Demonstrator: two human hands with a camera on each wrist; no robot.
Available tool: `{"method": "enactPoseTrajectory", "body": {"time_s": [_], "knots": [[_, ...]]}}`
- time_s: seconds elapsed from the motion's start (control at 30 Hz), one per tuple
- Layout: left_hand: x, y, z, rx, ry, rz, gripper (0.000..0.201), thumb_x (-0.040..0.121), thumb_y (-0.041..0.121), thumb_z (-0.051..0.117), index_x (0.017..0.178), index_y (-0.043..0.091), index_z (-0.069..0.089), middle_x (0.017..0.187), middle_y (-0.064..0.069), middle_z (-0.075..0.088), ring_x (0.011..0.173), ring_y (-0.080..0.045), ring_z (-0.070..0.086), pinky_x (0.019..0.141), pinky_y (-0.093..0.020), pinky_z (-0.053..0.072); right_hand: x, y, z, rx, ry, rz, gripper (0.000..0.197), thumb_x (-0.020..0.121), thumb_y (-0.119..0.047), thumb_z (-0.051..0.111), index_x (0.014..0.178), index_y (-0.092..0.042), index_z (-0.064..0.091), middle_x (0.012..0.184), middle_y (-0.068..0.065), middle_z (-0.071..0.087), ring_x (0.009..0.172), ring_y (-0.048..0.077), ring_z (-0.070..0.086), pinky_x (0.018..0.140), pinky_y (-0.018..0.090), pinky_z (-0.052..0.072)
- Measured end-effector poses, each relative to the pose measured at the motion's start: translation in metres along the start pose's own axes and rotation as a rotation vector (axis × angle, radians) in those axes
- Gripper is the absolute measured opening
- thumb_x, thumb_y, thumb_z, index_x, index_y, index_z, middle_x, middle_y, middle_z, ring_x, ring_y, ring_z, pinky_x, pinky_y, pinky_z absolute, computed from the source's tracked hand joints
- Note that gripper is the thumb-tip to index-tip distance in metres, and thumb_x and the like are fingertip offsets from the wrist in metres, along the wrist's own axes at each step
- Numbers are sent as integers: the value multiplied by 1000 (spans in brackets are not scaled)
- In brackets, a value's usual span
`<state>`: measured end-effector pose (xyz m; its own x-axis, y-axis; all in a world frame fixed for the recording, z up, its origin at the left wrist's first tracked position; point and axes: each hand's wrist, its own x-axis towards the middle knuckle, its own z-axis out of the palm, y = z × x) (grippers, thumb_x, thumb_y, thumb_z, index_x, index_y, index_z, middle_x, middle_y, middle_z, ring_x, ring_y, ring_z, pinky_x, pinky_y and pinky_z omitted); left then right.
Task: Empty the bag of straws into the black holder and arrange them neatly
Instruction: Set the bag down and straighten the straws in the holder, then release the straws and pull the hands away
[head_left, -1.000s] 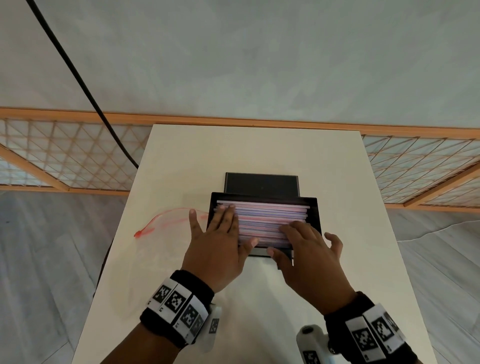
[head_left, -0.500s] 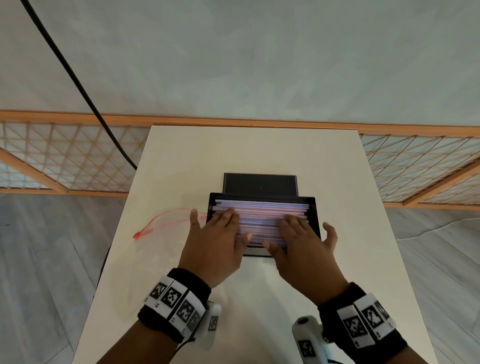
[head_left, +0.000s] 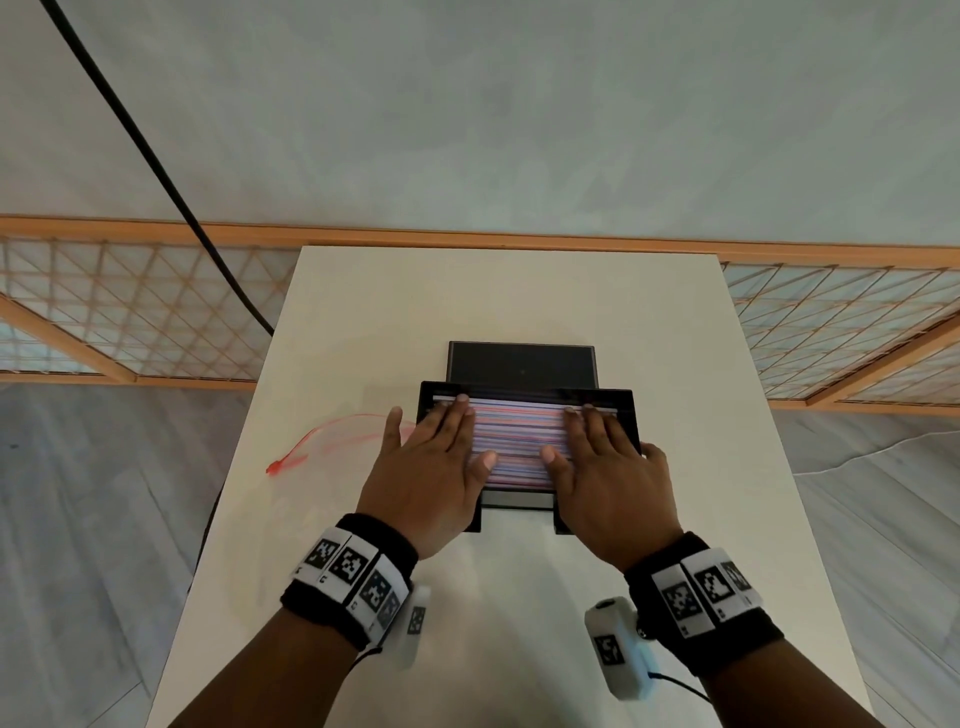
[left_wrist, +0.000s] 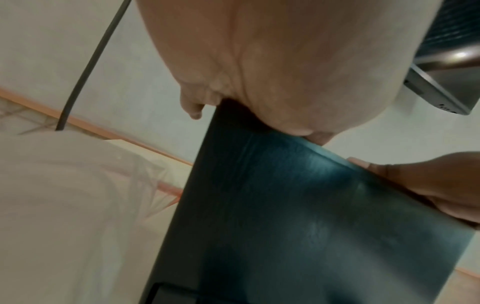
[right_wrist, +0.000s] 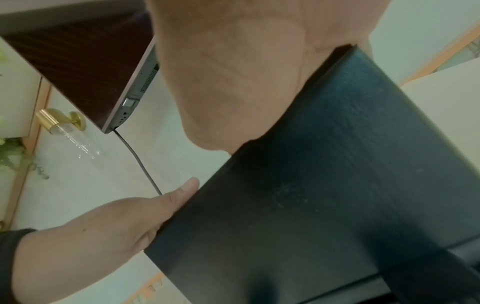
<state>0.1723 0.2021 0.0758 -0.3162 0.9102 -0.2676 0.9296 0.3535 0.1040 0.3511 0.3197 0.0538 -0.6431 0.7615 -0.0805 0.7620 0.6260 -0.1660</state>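
Left hand (head_left: 423, 473) and right hand (head_left: 605, 478), centre of the head view: each grip is spread flat, fingers straight, pressing down on the straws (head_left: 519, 441) and holding nothing. The left fingers cover the left ends of the straws, the right fingers the right ends; the thumbs point toward each other over the middle. The straws, pink, blue and white, lie side by side, running left to right, inside the black holder (head_left: 522, 364), which stands at the middle of the white bench (head_left: 519, 291). In both wrist views the palm rests against the holder's dark front wall (left_wrist: 298, 205). The clear bag (head_left: 332, 441), with its red zip edge, lies flat on the bench just left of the holder. A black cable (head_left: 156, 156) crosses the upper left of the frame.
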Motion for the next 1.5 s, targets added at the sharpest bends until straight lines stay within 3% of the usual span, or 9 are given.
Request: {"method": "enactPoseTrajectory", "body": {"time_s": [0.1,0.2,0.3,0.43,0.57,0.8,1.27,1.4,1.5], "knots": [[-2,-1,-2,-16,87,21,72,98,52,-1,156,21,28,164,6,23,152,-11,18,123,-50,7,-1,2,-4,119,85,-29,63,103,-50,19,140,-16,58,145,5,60,130,24,59,96,46,48],[-8,-5,0,-299,490,17,55,103,39,22,134,16,61,138,2,61,132,-16,49,116,-37,31,-7,15,-14,374,399,-59,29,104,-27,42,111,-20,70,106,-3,74,88,23,70,78,40,52],[-11,-15,8,-808,689,-136,50,102,40,27,134,15,58,137,1,58,130,-13,50,112,-29,38,-11,28,-15,661,539,32,26,103,-22,45,117,-18,66,115,-6,66,107,16,63,91,44,52],[-9,-13,14,-1544,350,-320,66,94,70,22,148,37,41,150,12,48,140,-6,43,120,-38,29,-12,37,1,953,385,96,47,105,-38,39,148,-20,45,150,-7,46,140,10,44,112,35,41],[-7,-10,23,-1703,234,-256,83,81,79,28,153,38,30,154,19,41,144,-1,34,125,-40,18,-8,35,6,1228,204,184,58,103,-51,33,156,-30,37,157,-11,45,144,0,39,121,29,34],[-7,-10,22,-1723,184,-289,80,79,81,28,151,45,31,152,26,41,144,2,33,125,-39,13,-3,36,11,1367,188,206,66,98,-62,29,157,-32,36,157,-11,46,145,3,40,121,34,32],[-11,-22,20,-1662,205,-287,73,87,79,25,150,44,33,153,23,41,146,-4,31,124,-41,14,-7,37,5,1317,227,190,59,102,-48,30,156,-27,37,156,-9,46,139,-6,43,106,10,38],[-22,-57,16,-1048,356,-355,40,98,40,41,137,37,48,148,6,47,144,-19,35,117,-38,27,-19,33,-19,1152,385,140,50,103,-39,40,150,-22,45,151,-9,49,140,7,45,108,16,38],[-38,-84,34,-316,60,-377,80,82,60,50,152,32,25,164,-2,8,152,-33,2,116,-59,12,-29,19,-41,948,520,-57,37,100,-18,52,136,-13,54,136,-3,56,130,14,52,105,29,43]]}}
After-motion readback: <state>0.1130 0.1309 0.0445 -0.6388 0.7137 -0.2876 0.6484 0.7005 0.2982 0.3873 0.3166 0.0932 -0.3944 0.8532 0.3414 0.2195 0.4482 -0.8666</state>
